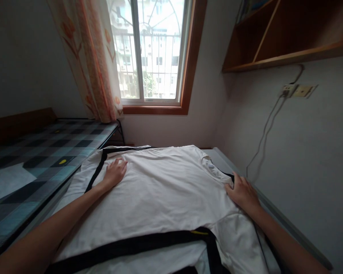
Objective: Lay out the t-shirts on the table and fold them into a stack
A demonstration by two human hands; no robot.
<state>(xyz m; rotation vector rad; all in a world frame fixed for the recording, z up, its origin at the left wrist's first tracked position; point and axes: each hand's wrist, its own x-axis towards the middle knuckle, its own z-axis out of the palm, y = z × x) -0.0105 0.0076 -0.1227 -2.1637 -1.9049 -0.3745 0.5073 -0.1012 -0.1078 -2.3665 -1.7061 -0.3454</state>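
A white T-shirt [160,190] with black stripes lies spread out in front of me, its collar [214,170] toward the right. My left hand [115,172] rests on the fabric at the far left, beside a black stripe, with its fingers stretched over the cloth. Over at the collar, my right hand [242,190] has its thumb and fingers around the shirt's edge near the shoulder. The fingertips of that hand are partly hidden. Small wrinkles run across the middle of the shirt.
To the left stands a bed with a checked mattress [82,135] and white paper [8,180] on it. A window [157,49] with a flowered curtain [94,57] is ahead. Along the right wall are a wooden shelf [288,55], a socket [303,91] and a hanging cable [264,135].
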